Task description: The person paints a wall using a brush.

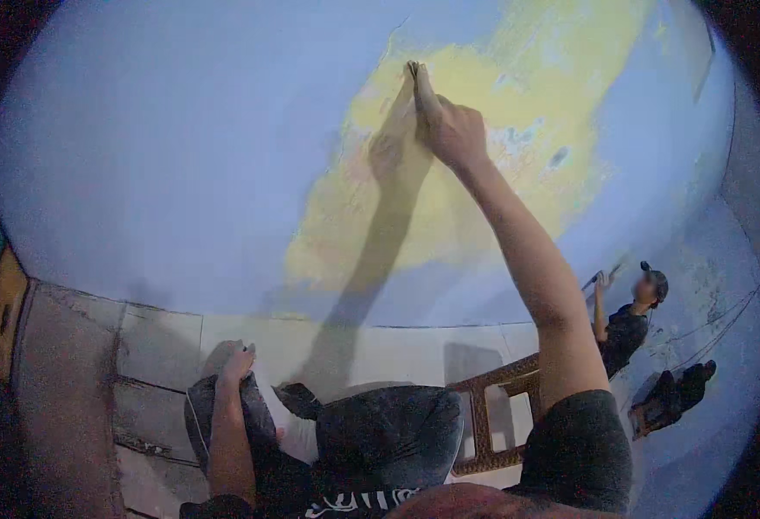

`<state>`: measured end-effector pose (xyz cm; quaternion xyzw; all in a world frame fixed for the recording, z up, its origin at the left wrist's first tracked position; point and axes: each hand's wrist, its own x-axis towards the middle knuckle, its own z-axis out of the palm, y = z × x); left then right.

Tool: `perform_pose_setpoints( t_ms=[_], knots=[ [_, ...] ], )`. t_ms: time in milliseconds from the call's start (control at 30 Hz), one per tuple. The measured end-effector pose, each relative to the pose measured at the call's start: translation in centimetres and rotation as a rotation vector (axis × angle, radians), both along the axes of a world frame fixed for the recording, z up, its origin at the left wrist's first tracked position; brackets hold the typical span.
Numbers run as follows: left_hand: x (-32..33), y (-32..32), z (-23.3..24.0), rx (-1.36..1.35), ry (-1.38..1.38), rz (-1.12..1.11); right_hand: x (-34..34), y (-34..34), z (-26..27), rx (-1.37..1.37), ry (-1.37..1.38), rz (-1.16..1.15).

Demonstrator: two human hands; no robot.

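My right hand (pixel 454 126) reaches up to a pale blue wall (pixel 178 149). Its extended finger meets the wall at the upper left edge of a rough yellow patch (pixel 432 240), where the blue surface is absent. A thin dark sliver shows along the finger, too unclear to tell whether it is a held tool or shadow. The arm throws a long shadow over the patch. Low on the left, my left hand (pixel 242 361) is curled above my dark-clad knee; whether it holds something small cannot be made out. Both my legs are bent below me.
A co-worker in a dark cap (pixel 655 285) stands at right, raising a long-handled tool to the wall. Beside my right arm is a brown patterned frame with openings (pixel 483 422). Large floor tiles (pixel 159 337) lie at left, near an orange-brown panel (pixel 7 311).
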<state>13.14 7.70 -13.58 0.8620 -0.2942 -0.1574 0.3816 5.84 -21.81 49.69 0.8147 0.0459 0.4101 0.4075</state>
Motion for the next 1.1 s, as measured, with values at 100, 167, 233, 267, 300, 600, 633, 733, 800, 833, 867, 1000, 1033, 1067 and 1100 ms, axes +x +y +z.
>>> perform_pose_setpoints(
  t_ms=[100,167,233,267,300,600,633,733,800,833,867,1000,1033,1067,1100],
  knots=[
    [-1.0,-2.4,2.8,0.211,0.08,-0.015,-3.4,-3.0,6.2,0.019,-0.134,-0.079],
    [1.5,1.0,-0.7,0.241,0.079,-0.067,-2.5,-1.9,12.3,0.206,-0.369,-0.156],
    [2.4,2.3,-1.5,0.229,-0.018,-0.162,-2.2,-2.4,17.5,0.241,-0.498,-0.238],
    [0.9,0.9,-0.5,0.213,-0.057,-0.226,-2.3,-3.6,18.3,0.198,-0.53,-0.233],
    [-0.8,-1.1,3.7,0.234,0.15,-0.179,-2.7,-3.4,18.0,0.156,-0.558,-0.234],
    [-0.3,-0.7,-0.8,0.045,0.077,-0.151,0.2,-1.3,-2.3,0.203,-0.142,0.021],
    [-0.3,-0.1,-1.6,-0.011,0.029,-0.197,-0.4,-0.8,-3.2,0.219,-0.096,-0.02],
    [1.2,3.7,-2.4,-0.112,-0.065,-0.146,-1.7,1.8,-5.7,0.41,0.056,0.146],
    [-2.7,-0.8,5.4,-0.003,0.165,0.083,-6.4,0.9,-14.1,0.726,0.288,-0.043],
    [-3.5,-1.1,6.6,-0.026,0.116,0.08,-8.8,-1.9,-20.6,0.722,0.343,0.096],
    [-3.4,0.1,6.9,-0.033,0.062,0.106,-10.8,-0.2,-25.7,0.906,0.581,0.034],
    [-6.8,0.3,13.5,-0.156,-0.193,0.46,-20.7,2.1,-43.2,1.464,0.931,-0.113],
    [-6.9,0.5,14.0,-0.308,-0.279,0.505,-20.5,1.8,-44.8,1.54,0.86,-0.068],
    [-7.1,0.0,14.1,-0.458,-0.36,0.531,-20.7,1.1,-46.8,1.621,0.787,-0.028],
    [-9.0,-1.3,16.3,-0.464,-0.285,0.417,-21.9,-0.5,-49.2,1.704,0.698,-0.013]
  ],
)
